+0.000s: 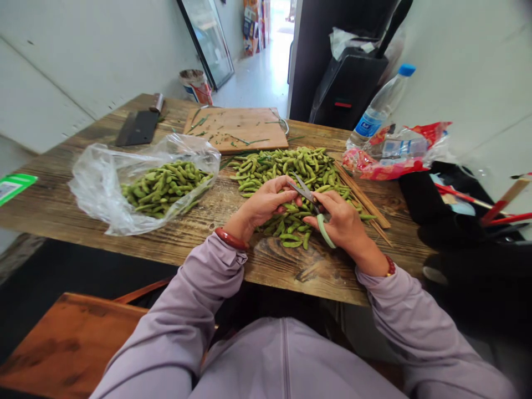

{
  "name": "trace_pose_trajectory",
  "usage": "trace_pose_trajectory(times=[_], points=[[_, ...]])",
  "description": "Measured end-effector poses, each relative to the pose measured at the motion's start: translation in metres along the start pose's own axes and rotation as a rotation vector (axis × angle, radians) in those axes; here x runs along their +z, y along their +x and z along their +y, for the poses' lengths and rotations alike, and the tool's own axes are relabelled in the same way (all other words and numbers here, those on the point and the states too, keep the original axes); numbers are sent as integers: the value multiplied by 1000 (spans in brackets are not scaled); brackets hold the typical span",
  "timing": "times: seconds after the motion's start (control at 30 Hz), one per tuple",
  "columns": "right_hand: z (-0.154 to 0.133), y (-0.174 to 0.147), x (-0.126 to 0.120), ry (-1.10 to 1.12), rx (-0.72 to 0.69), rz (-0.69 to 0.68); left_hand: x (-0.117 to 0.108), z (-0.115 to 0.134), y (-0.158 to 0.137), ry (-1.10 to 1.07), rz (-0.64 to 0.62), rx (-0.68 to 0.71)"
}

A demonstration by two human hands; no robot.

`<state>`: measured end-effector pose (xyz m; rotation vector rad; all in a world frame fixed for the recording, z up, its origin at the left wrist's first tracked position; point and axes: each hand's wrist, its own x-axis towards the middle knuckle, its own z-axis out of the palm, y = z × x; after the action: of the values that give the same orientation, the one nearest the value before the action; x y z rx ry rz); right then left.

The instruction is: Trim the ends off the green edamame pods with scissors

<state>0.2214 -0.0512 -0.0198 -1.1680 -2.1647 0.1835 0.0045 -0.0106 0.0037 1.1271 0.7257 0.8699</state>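
A heap of green edamame pods lies on the wooden table. Over its near side, my right hand grips a pair of scissors with pale green handles, the blades parted and pointing up and left. My left hand is closed in a pinch close to the blades; what sits between its fingertips is mostly hidden, though bits of green show below them. To the left, a clear plastic bag lies open with more edamame pods in it.
Behind the heap lies a wooden cutting board with green scraps. A cleaver rests at the far left. Chopsticks lie right of the pods. Further right are a water bottle, red plastic packaging and a black container.
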Motion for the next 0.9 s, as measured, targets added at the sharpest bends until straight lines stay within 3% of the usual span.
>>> trace_pose_trajectory(times=[0.3,0.7,0.9], points=[[1,1,0,8,-26,-13,2,-1,-2,40,-30,1],[-3,1,-4,-175,-33,-61,-4,0,1,68,9,32],[-1,2,-6,-162,17,-2,-9,10,-3,50,187,69]])
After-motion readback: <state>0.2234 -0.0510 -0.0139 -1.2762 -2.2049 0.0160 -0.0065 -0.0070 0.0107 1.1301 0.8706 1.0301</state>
